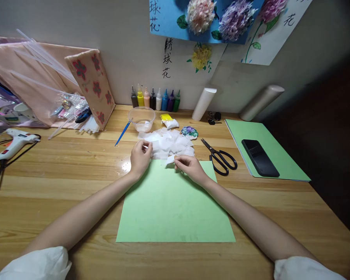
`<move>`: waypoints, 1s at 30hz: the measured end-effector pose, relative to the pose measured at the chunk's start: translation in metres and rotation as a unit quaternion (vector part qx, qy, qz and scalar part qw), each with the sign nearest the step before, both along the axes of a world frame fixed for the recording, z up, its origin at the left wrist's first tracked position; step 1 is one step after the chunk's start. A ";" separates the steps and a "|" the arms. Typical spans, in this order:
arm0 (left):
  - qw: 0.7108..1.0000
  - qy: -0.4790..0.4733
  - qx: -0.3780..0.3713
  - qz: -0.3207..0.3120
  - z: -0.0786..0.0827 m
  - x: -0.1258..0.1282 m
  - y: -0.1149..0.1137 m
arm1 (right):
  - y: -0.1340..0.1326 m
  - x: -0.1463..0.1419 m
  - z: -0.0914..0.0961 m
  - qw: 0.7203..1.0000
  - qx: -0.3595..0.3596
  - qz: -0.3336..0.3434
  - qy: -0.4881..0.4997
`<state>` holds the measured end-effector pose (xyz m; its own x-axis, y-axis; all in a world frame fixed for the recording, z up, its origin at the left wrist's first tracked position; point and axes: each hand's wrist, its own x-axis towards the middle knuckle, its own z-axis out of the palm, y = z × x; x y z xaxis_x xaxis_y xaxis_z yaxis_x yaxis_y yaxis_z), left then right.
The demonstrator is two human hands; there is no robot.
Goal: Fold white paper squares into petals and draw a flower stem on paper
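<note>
Since the thin white tissue-like scraps (170, 140) still lie loose beyond the green paper sheet (175, 206), looks early; right hand (191, 165) pinches a small white piece (170, 160), left hand (140, 158), can't tell.

In front of me, a plain greyish wall (122, 70) rises behind the far edge of my broad desk of pale, striped wood (81, 155). Above that edge's middle hangs a blue paper sheet (169, 13) with fluffy pink and purple flowers, overlapping a white sheet (181, 66) with a yellow bloom and black characters; another white sheet (268, 50) slants to the right. A pink, fabric-covered box (6, 66) stands by my desk's far left corner. The wall dims rightward; beyond the right edge lies a dark brown area (332, 116), too shadowed to identify.
</note>
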<state>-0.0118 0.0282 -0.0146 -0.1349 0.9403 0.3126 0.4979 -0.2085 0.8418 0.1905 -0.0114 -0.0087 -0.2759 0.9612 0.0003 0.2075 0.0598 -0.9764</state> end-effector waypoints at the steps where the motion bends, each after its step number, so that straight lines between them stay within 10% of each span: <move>1: 1.000 0.011 0.012 0.017 0.001 0.000 0.000 | 0.000 0.000 0.000 1.000 0.000 -0.002 0.000; 13: 0.941 0.153 0.123 -0.276 0.014 0.013 -0.023 | 0.001 0.000 0.001 1.000 0.010 0.017 0.010; 30: 0.908 0.233 0.216 -0.274 0.006 0.012 -0.021 | 0.002 0.002 -0.003 1.000 -0.006 0.021 0.015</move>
